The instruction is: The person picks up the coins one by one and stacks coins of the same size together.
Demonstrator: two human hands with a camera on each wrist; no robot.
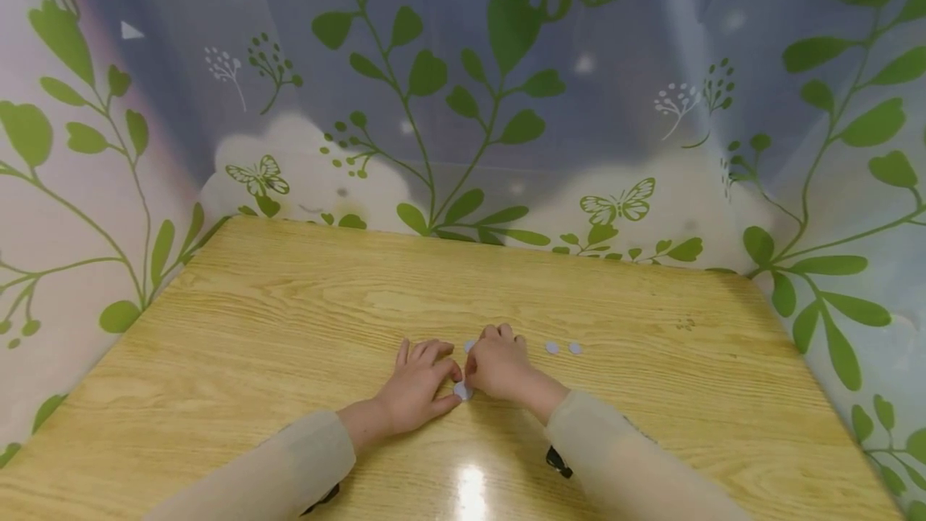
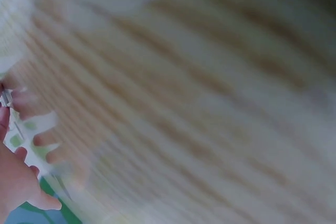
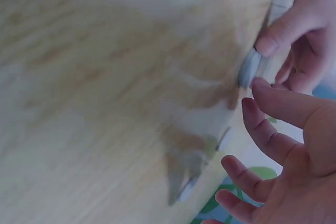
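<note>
A small round pale disc (image 1: 463,391) is on the wooden table between the thumb and index finger of my left hand (image 1: 415,392), which pinches it by its edges. Seen from low down in the right wrist view, the disc (image 3: 251,66) has the left hand's thumb on its upper edge. My right hand (image 1: 501,364) is close on the other side, a fingertip right at the disc's lower edge. That right hand (image 3: 299,145) has its other fingers loosely bent and spread apart. Another pale disc (image 1: 469,346) is partly hidden behind the right hand.
Two more pale discs, a left one (image 1: 552,348) and a right one (image 1: 575,349), lie side by side beyond the right hand. A leaf-and-butterfly printed curtain (image 1: 463,103) stands along the table's (image 1: 289,304) back and sides. A bright reflection shows near the front.
</note>
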